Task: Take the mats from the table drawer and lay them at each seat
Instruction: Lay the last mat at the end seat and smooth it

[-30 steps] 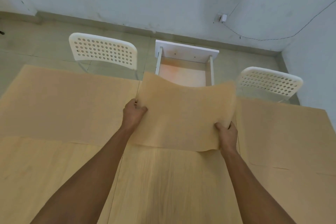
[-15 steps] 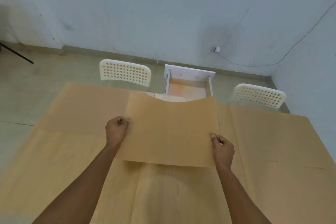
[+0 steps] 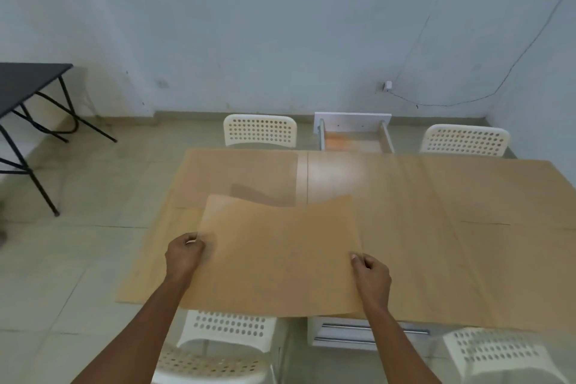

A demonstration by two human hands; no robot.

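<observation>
Mat (image 3: 277, 256) held flat-ish over the near left part of the table (image 3: 486, 262), one short side in each hand, so it can be lowered square to the seat below. Left hand (image 3: 184, 254) pinches the left edge, fingers curled under and thumb on top; right hand (image 3: 371, 271) pinches the right edge the same way. Two-sided grip keeps the thin sheet from folding; far edge is wavy with a dip in the middle, so it looks limp and flexible, probably thin vinyl or paper-like stock, tan, matte, rectangular. Near edge hangs slightly past the table edge above the near chair (image 3: 227, 330), which fits laying it at that seat. Table seems to be glass, since chairs and a closed near drawer show through it. Far mats (image 3: 237, 178) already lie flat by the far chairs (image 3: 260, 131), same tan colour, edges hard to separate from each other. Drawer (image 3: 353, 134) at the far side stands open, white front, wood-tone bottom, contents unclear. Chairs are white plastic with perforated backs. Black folding table (image 3: 28, 84) stands well apart at left.
</observation>
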